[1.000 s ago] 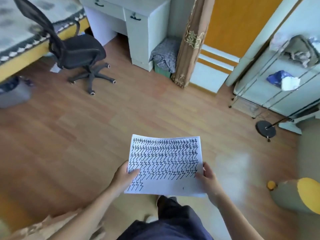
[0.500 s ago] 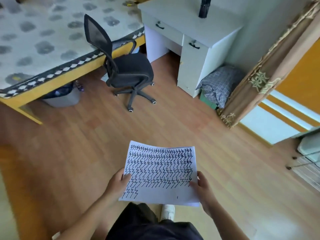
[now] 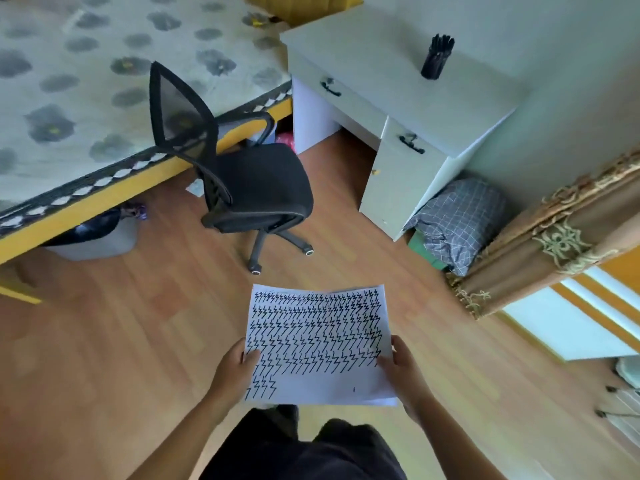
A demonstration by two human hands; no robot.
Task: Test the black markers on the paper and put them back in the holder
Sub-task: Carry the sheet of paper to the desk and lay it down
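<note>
The person stands and holds a white sheet of paper, almost filled with rows of black zigzag strokes, out in front of the body. The left hand pinches its left edge, thumb on top, and the right hand pinches its right edge in the same way, so both hands are closed on the sheet and neither is free. The black markers stand in a dark cylindrical holder on the pale grey desk, far ahead of the hands and a little to the right. A black mesh office chair stands ahead of the left hand. I judge that the step in hand is to bring the paper to the desk. To do it well, keep the sheet flat and uncreased, pass to the right of the chair, and lay the paper on the desk near the holder, with the blank part at the bottom easy to reach.
</note>
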